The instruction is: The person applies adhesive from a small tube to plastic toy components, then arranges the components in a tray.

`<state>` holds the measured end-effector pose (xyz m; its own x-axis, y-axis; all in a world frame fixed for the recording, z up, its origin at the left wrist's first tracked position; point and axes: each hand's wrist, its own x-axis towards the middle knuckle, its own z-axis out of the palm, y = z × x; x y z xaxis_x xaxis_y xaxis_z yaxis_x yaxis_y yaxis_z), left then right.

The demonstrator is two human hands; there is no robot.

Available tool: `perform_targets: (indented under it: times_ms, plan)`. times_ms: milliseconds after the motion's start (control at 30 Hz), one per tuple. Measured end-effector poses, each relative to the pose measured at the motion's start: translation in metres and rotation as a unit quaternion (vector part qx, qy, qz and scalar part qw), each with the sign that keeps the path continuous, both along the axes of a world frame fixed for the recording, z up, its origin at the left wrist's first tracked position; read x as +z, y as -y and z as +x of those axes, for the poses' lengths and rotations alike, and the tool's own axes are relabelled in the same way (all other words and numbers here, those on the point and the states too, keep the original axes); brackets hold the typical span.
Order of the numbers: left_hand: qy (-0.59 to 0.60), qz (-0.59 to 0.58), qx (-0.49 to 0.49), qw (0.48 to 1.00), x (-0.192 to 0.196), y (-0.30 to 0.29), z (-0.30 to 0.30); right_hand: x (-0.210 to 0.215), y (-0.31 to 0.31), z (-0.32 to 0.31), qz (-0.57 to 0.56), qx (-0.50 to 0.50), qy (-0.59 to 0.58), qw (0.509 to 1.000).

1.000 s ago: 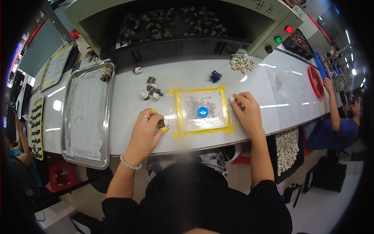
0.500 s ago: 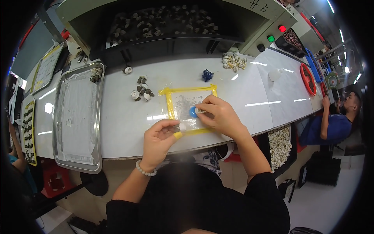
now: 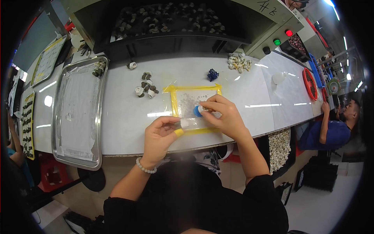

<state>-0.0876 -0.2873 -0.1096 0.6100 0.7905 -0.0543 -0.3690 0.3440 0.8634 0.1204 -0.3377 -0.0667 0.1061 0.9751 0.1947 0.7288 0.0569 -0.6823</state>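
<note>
In my left hand point(image 3: 160, 132), thumb and fingers pinch a small white piece point(image 3: 184, 124) near the lower edge of a clear sheet framed with yellow tape point(image 3: 173, 102). My right hand point(image 3: 228, 117) is closed on a small whitish piece point(image 3: 200, 109), mostly hidden by the fingers. That piece is against a round blue thing point(image 3: 196, 112) over the sheet; whether the fingers also hold the blue thing, I cannot tell. Grey round marks point(image 3: 191, 100) spot the sheet. Yellow wrapping covers my left thumb tip.
White-and-dark small pieces point(image 3: 147, 85) lie left of the sheet. Beyond it are a dark blue lump point(image 3: 212, 75) and a pile of whitish pieces point(image 3: 239, 63). A metal tray point(image 3: 102, 117) stands left, a machine point(image 3: 257, 27) behind. A person in blue point(image 3: 331, 130) sits right.
The whole view has shifted slightly. Both hands keep nearly the same pose, the right one still at the blue thing and the left one still pinching the white piece.
</note>
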Motion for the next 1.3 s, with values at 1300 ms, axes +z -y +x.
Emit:
perform_targets:
  times_ms: [1300]
  plan:
    - [-0.281, 0.254, 0.240, 0.894, 0.065, -0.099, -0.119, -0.002, -0.026, 0.119, 0.057, -0.191, 0.130, 0.971]
